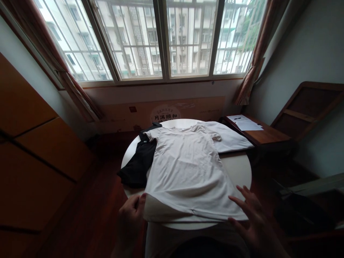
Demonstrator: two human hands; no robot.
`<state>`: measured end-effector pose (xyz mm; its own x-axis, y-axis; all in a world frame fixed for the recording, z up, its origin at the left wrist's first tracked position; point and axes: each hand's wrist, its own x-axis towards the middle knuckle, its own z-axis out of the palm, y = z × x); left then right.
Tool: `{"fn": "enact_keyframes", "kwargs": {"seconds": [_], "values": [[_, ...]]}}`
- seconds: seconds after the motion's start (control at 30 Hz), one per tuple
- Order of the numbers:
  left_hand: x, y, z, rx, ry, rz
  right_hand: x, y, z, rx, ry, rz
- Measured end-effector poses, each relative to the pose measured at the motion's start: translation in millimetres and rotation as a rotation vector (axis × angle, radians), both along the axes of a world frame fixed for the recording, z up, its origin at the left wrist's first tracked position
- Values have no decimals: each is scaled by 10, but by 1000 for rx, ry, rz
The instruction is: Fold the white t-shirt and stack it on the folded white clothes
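Observation:
A white short-sleeved T-shirt (pixel 188 165) lies spread on a round white table (pixel 239 168), its collar toward the window and its hem toward me. At the hem's left corner, my left hand (pixel 131 209) is closed in a pinch on the fabric, lifting that edge a little. My right hand (pixel 249 211) is at the right hem corner, fingers spread, with the fingertips over or against the cloth. Wrinkles run across the lower part of the shirt. Partly under its left side is a black garment (pixel 138 165); a folded white garment (pixel 228 138) lies beyond its right sleeve.
Behind the table a printed banner (pixel 115 114) stands below the barred window (pixel 161 39). To the right are a wooden side table (pixel 271 138) with white papers (pixel 247 123) and a pen, and a wooden-framed chair back (pixel 309 107). An orange-brown cabinet (pixel 34 161) fills the left.

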<state>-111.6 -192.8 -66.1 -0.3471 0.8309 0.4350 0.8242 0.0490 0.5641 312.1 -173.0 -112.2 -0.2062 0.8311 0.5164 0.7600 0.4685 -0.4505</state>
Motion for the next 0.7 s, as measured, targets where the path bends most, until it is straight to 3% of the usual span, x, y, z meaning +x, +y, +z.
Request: {"fn": "enact_keyframes", "kwargs": {"seconds": [0.07, 0.2, 0.3, 0.4, 0.5, 0.57, 0.7], "values": [[22, 25, 50, 6, 23, -15, -336, -11, 90, 16, -112, 141], [24, 25, 121, 27, 40, -79, -1168, 46, 251, -118, -227, 386], [0, 2, 156, 52, 45, -137, -1705, 154, 401, -251, -270, 472], [-25, -37, 178, 62, 37, -175, -2028, 253, 536, -334, -280, 485], [-54, -76, 182, 76, 17, -202, -2099, 309, 571, -378, -296, 458], [-83, -97, 184, 105, 11, -214, -1997, 327, 515, -395, -315, 389], [-174, -143, 203, 156, 26, -293, -1416, 332, 233, -310, -296, 110]]}}
